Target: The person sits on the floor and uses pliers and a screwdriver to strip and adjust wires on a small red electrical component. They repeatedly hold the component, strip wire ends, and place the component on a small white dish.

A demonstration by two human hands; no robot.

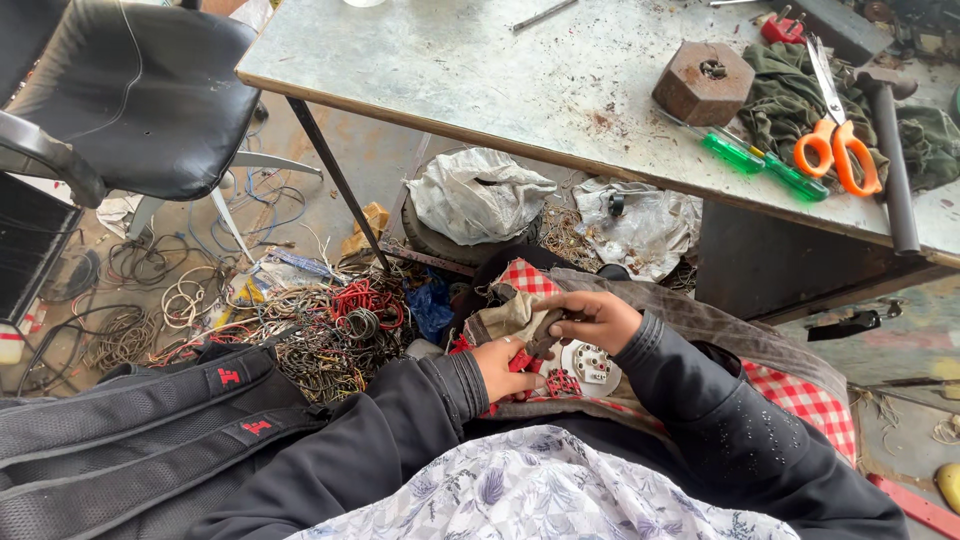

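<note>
The person sits with a red-and-white checked cloth (800, 395) spread over the lap, and everything in hand is gathered on it, apparently so that small parts land on fabric rather than among the tangled wires (330, 325) on the floor to the cloth's left. A round white part (590, 365) with small holes lies on the cloth just below the hands, steadied there by the lap instead of being carried.

The left hand (500, 365) sits at the near left edge of the cloth with its fingers curled tight around a red-handled tool (535, 370); the grip is narrow, closed on the handles, and the tool's head is hidden between the two hands. The right hand (597, 318) hovers just above the white part, its fingers bent inward and pinched on a small dark piece (548, 335) that meets the tool; whether it is wire or metal is too small to tell. The two hands nearly touch, which seems to let one brace the piece while the other works on it.

Well beyond the cloth, a worn table (450, 70) carries a rusty hexagonal nut (703, 82), green-handled screwdrivers (765, 165), orange-handled scissors (838, 140) and a hammer (893, 150). A black backpack (130, 430) rests to the cloth's left, beside the person's sleeve.
</note>
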